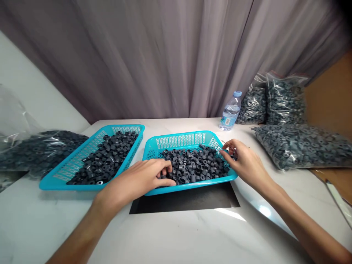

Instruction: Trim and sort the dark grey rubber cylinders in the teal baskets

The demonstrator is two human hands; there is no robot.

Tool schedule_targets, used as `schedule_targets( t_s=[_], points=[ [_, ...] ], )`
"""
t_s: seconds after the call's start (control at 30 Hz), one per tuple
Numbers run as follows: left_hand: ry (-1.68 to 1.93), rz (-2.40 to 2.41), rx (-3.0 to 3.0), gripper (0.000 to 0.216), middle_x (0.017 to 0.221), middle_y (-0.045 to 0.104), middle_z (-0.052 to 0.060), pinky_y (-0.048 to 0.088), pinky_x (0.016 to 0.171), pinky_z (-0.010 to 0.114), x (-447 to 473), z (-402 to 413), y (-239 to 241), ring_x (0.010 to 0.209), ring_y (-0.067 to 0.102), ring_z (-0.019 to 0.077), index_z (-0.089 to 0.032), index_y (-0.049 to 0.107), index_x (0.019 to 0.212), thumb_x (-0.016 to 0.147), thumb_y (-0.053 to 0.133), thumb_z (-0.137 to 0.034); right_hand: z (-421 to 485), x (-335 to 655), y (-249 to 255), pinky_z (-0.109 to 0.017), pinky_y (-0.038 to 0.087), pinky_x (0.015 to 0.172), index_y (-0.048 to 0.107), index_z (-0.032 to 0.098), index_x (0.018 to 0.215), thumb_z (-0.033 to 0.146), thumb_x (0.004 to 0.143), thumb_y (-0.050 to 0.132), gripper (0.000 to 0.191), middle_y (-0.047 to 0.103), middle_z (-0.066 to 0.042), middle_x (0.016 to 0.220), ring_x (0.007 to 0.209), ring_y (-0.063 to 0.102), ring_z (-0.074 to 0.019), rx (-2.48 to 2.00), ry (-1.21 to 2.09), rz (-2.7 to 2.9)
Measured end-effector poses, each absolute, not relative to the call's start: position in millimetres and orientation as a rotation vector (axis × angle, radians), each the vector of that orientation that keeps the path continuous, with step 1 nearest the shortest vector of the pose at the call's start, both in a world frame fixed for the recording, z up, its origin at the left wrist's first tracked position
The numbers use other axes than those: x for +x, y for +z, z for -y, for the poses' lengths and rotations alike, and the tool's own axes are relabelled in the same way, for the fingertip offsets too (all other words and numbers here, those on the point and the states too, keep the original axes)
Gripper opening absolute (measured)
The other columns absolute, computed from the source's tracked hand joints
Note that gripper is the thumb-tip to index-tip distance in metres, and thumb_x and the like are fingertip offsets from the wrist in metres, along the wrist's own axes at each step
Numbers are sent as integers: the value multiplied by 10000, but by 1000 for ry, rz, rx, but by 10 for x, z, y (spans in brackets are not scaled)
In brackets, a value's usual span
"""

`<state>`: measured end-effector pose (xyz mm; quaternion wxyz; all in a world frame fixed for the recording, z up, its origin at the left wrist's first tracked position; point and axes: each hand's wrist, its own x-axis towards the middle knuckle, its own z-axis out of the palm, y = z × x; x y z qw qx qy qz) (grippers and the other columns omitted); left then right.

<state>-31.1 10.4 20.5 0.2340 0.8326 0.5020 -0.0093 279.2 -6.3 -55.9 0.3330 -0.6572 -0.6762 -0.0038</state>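
Note:
The right turquoise basket (pixel 178 137) holds a heap of small dark grey cylinders with holes (pixel 189 165). My left hand (pixel 148 176) rests over its near left side. Its thumb and curled fingers are apart among the cylinders, with no piece plainly gripped. At the basket's right end, my right hand (pixel 239 157) has its fingers curled together. A thin, pointed sliver (pixel 223 142) sticks out past these fingertips; most of it is hidden, so its kind is unclear. A few dark cylinders show by the right palm, and I cannot tell whether they are held.
Another turquoise basket (pixel 74 157) of dark cylinders stands to the left, beside a clear bag of parts (pixel 55 146). At the back right are a water bottle (pixel 231 112) and upright filled bags (pixel 286 99). A filled bag (pixel 305 146) lies before them. Under the right basket is a black sheet (pixel 187 201).

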Motion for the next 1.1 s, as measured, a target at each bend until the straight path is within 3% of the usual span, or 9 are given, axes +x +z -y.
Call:
schedule_targets(
  t_s=[0.27, 0.43, 0.7, 0.93, 1.1],
  points=[
    [96, -1318, 2317, 265, 988, 704, -20, 427, 774, 301, -263, -75, 165, 924, 636, 212, -286, 636, 1012, 873, 660, -511, 48, 2805, -559, -292, 369, 613, 578, 229, 952, 413, 924, 533, 191, 642, -28, 835, 711, 608, -196, -1715, 54, 1768],
    [119, -1305, 2301, 309, 989, 708, -5, 426, 775, 309, -307, -68, 191, 940, 644, 231, -285, 622, 1020, 878, 638, -559, 60, 2796, -547, -298, 370, 626, 579, 229, 946, 416, 929, 523, 196, 643, -35, 836, 714, 598, -200, -1715, 68, 1766],
    [138, -1308, 2349, 262, 933, 712, -10, 401, 742, 314, -292, -85, 179, 869, 648, 220, -260, 620, 915, 937, 570, -516, 75, 2783, -530, -298, 363, 617, 587, 222, 935, 442, 941, 521, 230, 644, -49, 822, 686, 584, -199, -1696, 63, 1775],
    [77, -1364, 2457, 222, 981, 717, 2, 398, 817, 351, -259, -84, 110, 947, 641, 241, -256, 678, 896, 961, 534, -412, 74, 2788, -537, -290, 353, 614, 583, 225, 938, 434, 938, 537, 214, 626, -30, 821, 702, 585, -188, -1707, 85, 1759],
    [195, -1324, 2498, 262, 1003, 697, 18, 406, 915, 388, -341, -178, 98, 1031, 583, 257, -251, 692, 867, 943, 539, -450, 74, 2786, -534, -294, 355, 610, 596, 225, 939, 435, 940, 529, 221, 626, -36, 823, 698, 586, -192, -1699, 81, 1764]
  ],
)
